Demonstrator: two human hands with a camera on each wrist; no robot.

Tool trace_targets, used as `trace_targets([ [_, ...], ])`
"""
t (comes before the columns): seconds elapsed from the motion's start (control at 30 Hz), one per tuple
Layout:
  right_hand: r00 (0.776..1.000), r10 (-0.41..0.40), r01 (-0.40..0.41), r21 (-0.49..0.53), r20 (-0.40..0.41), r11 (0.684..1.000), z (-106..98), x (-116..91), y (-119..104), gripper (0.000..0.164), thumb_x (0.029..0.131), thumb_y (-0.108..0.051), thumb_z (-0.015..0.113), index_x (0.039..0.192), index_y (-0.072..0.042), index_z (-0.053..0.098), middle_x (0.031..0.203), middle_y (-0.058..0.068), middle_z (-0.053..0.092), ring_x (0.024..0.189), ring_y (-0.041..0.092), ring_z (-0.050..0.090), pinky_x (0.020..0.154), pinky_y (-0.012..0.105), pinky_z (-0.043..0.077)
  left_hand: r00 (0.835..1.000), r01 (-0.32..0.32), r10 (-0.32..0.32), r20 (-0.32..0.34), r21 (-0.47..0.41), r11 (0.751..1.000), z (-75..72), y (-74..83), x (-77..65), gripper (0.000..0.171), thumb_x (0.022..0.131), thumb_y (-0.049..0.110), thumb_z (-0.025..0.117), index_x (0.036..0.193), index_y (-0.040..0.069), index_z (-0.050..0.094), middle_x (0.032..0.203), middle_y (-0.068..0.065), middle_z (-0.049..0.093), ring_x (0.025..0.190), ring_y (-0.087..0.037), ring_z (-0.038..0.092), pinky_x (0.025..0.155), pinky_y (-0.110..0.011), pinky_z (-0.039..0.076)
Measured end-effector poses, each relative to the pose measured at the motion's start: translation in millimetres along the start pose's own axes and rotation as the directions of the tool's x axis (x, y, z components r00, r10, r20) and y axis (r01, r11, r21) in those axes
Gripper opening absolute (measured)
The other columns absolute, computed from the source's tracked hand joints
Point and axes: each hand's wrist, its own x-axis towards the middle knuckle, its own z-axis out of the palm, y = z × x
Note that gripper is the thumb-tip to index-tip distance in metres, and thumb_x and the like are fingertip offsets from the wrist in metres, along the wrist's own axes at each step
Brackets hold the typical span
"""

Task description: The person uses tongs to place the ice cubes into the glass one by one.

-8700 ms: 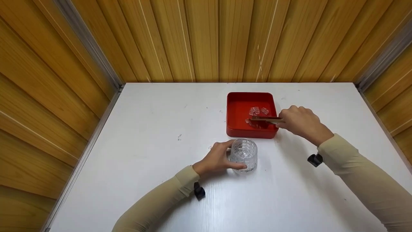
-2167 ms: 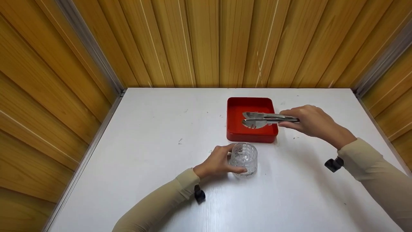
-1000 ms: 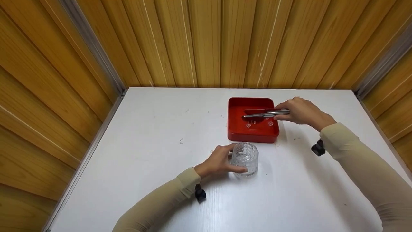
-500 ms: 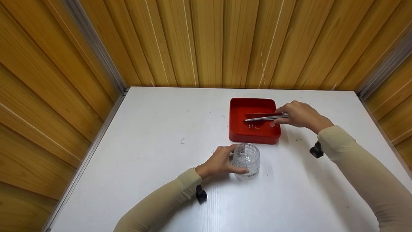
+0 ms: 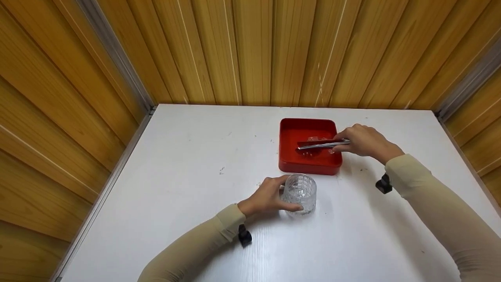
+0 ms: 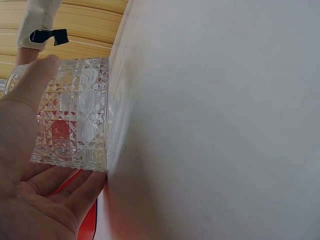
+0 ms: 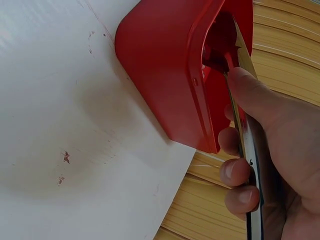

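Note:
My left hand (image 5: 264, 197) holds a clear cut-glass tumbler (image 5: 307, 197) upright on the white table, thumb on the near side and fingers round the far side. Its faceted wall (image 6: 82, 105) fills the space between thumb and fingers in the left wrist view. Metal tongs (image 5: 323, 145) are gripped in my right hand (image 5: 366, 143), their tips down inside a square red box (image 5: 309, 169). Several clear cube-like pieces (image 5: 313, 138) lie in the box, partly covered by the tongs. What sits between the tong tips is hidden.
The red box stands just behind the tumbler on the white table (image 5: 188, 164). Small dark marks (image 5: 222, 170) dot the tabletop. Wood-patterned panels (image 5: 250, 51) rise behind the table and along both sides.
My right hand has moved left and brought the tongs from above the box down into it; in the last second they shifted slightly nearer me. My left hand keeps its hold on the tumbler.

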Motion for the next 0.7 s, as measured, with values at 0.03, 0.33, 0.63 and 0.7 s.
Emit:
trace_targets([
  [0.03, 1.0, 0.003, -0.003, -0.007, 0.002, 1.0, 0.1, -0.1, 0.0, 0.034, 0.088, -0.032, 0.083, 0.114, -0.01, 0.08, 0.088, -0.001, 0.076, 0.073, 0.018, 0.055, 0.063, 0.034, 0.044, 1.0, -0.003, 0.003, -0.001, 0.0, 1.0, 0.0, 0.1, -0.2, 0.076, 0.076, 0.043, 0.091, 0.138, 0.011, 0.061, 0.119, 0.002, 0.073, 0.107, -0.007, 0.066, 0.091, -0.019, 0.052],
  [0.33, 1.0, 0.014, -0.014, -0.033, 0.001, 0.999, 0.9, -3.1, 1.6, 0.03, 0.089, -0.03, 0.082, 0.113, -0.012, 0.081, 0.087, -0.001, 0.075, 0.072, 0.018, 0.052, 0.06, 0.034, 0.041, 1.0, -0.019, 0.019, -0.008, 0.018, 1.0, 1.5, -0.9, -0.7, 0.075, 0.076, 0.044, 0.091, 0.137, 0.012, 0.062, 0.117, 0.003, 0.074, 0.105, -0.008, 0.068, 0.09, -0.018, 0.051],
  [0.63, 1.0, 0.01, -0.01, -0.024, -0.01, 1.0, 3.2, -3.4, 3.7, 0.028, 0.089, -0.026, 0.082, 0.113, -0.011, 0.081, 0.092, 0.002, 0.077, 0.071, 0.018, 0.053, 0.059, 0.033, 0.041, 1.0, -0.014, 0.014, -0.006, 0.01, 1.0, 2.1, -1.0, -1.0, 0.075, 0.076, 0.043, 0.091, 0.138, 0.012, 0.061, 0.117, 0.002, 0.074, 0.106, -0.008, 0.068, 0.09, -0.018, 0.052],
  [0.7, 1.0, 0.01, -0.01, -0.028, -0.01, 1.0, 4.0, -3.2, 3.8, 0.028, 0.089, -0.025, 0.082, 0.113, -0.011, 0.08, 0.092, 0.002, 0.077, 0.072, 0.019, 0.053, 0.059, 0.033, 0.041, 1.0, -0.009, 0.009, -0.004, 0.008, 1.0, 2.4, -1.3, -1.2, 0.075, 0.076, 0.043, 0.091, 0.138, 0.012, 0.061, 0.118, 0.003, 0.074, 0.106, -0.008, 0.068, 0.09, -0.018, 0.052],
])
